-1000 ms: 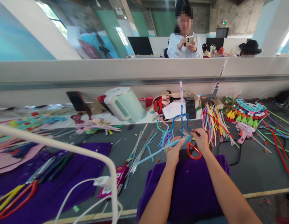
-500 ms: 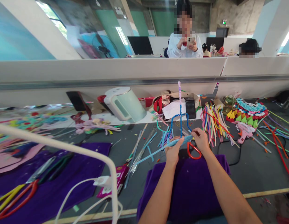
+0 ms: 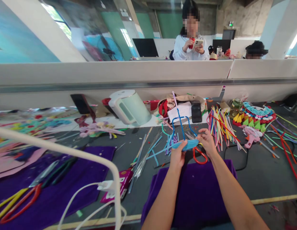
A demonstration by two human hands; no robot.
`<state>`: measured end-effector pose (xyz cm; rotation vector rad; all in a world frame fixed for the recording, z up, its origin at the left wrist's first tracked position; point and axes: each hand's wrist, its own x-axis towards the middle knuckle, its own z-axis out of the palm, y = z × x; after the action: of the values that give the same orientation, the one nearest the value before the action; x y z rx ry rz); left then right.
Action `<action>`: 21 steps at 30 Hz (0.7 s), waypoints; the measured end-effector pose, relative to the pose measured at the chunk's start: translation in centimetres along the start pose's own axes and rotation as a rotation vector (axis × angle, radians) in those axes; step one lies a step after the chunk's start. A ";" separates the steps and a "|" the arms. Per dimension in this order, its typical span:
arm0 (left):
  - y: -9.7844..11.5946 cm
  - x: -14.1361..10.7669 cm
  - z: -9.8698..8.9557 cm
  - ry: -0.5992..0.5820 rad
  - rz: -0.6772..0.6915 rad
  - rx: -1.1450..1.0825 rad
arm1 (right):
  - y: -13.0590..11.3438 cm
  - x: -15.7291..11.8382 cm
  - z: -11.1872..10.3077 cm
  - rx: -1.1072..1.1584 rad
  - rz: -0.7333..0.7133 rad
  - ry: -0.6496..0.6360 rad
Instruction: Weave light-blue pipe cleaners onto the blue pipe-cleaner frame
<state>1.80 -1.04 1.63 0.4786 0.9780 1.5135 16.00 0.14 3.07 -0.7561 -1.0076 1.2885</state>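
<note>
Grey tabletop [image 3: 258, 172] runs under a low white partition [image 3: 139, 72], with a person holding a phone beyond it at twelve o'clock. Between the two hands lies a light blue fuzzy bundle [image 3: 189, 144], its long axis running roughly from nine o'clock to three, and a loose strip trailing off past eight. The left hand [image 3: 178, 156] grasps it from below, thumb over the top, and is nearer its middle. At the three o'clock end, the right hand [image 3: 207, 142] has bent fingers touching the tip; whether they pinch it I cannot tell. Above the bundle rises a dark blue frame [image 3: 180, 118], its pale-tipped stick leaning toward eleven o'clock. Red-handled scissors [image 3: 200, 157] lie just beside the right hand, at seven o'clock from it, and purple cloth [image 3: 194, 191] sits at six.
</note>
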 end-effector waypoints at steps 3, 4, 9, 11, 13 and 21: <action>0.1 0.0 0.1 0.000 -0.058 -0.018 | -0.4 -0.1 0.1 -0.006 -0.014 -0.038; 0.2 0.0 0.1 0.000 -0.059 -0.018 | -0.4 -0.1 0.1 -0.030 -0.029 -0.045; 0.1 0.1 0.0 0.032 0.039 0.029 | -0.2 0.2 -0.4 -0.332 -0.195 -0.080; -0.1 0.2 0.0 0.039 0.065 0.049 | -0.2 0.3 -0.7 -0.478 -0.269 -0.121; -0.3 0.2 -0.1 0.047 0.086 0.065 | -0.3 0.3 -1.1 -0.630 -0.324 -0.181; -0.3 0.0 -0.1 0.039 0.146 0.154 | -0.9 -0.1 -1.6 -1.021 -0.453 -0.279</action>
<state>1.92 -1.04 1.32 0.6444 1.1154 1.5892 17.85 0.06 3.23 -1.0197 -1.9781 0.4233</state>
